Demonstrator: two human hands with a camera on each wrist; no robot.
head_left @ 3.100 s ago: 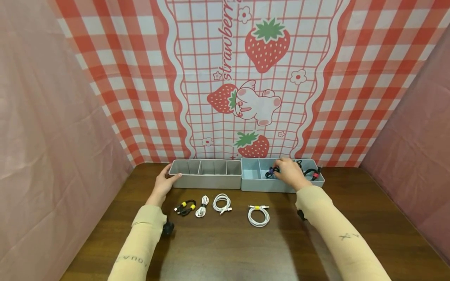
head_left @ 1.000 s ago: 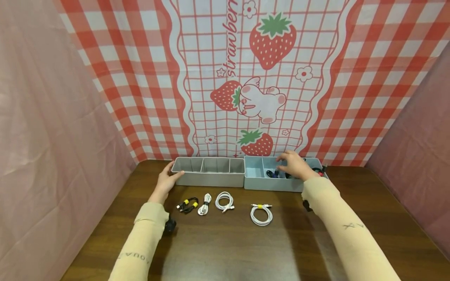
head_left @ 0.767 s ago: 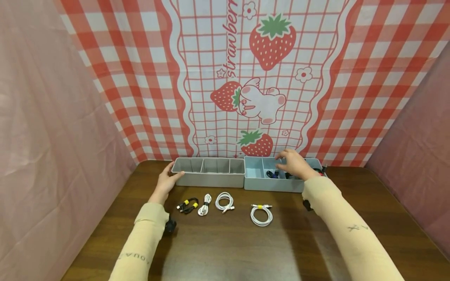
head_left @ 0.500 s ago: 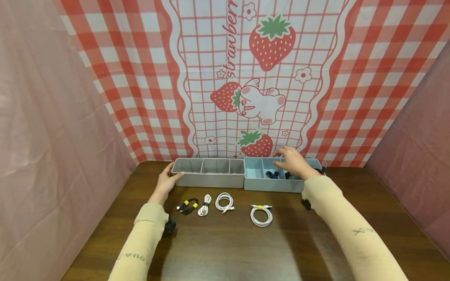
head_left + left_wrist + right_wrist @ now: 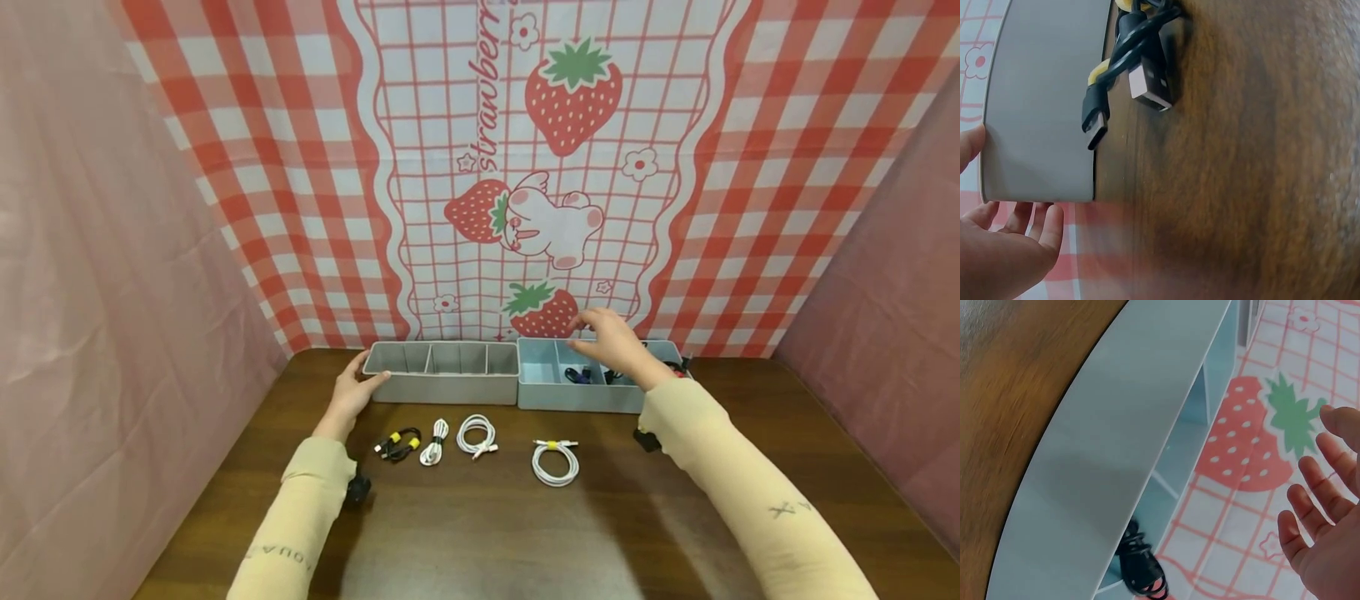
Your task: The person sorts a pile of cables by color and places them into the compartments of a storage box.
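My left hand [image 5: 348,395] holds the left end of a long grey divided organizer box [image 5: 442,389], thumb on its front rim and fingers against the end wall. In the left wrist view the fingertips [image 5: 1050,228] press close to that end. My right hand [image 5: 611,342] hovers over the light-blue organizer box [image 5: 577,398], fingers spread and holding nothing. Inside the blue box, a dark coiled cable [image 5: 577,376] with a purple tie lies in the second compartment from the left. Another black bundled cable [image 5: 1141,562] sits further right, and the right wrist partly hides the rest.
On the table before the boxes lie a black cable with yellow ties [image 5: 398,445], a white cable with a black tie [image 5: 433,442], a white coiled cable [image 5: 476,437] and a white coil with a yellow tie [image 5: 555,463]. A strawberry-print cloth [image 5: 570,100] hangs right behind the boxes.
My right hand has let go of the purple-tied cable, which now lies in the blue box, and has risen with fingers spreading, lately drifting left. The left hand stays at the grey box.
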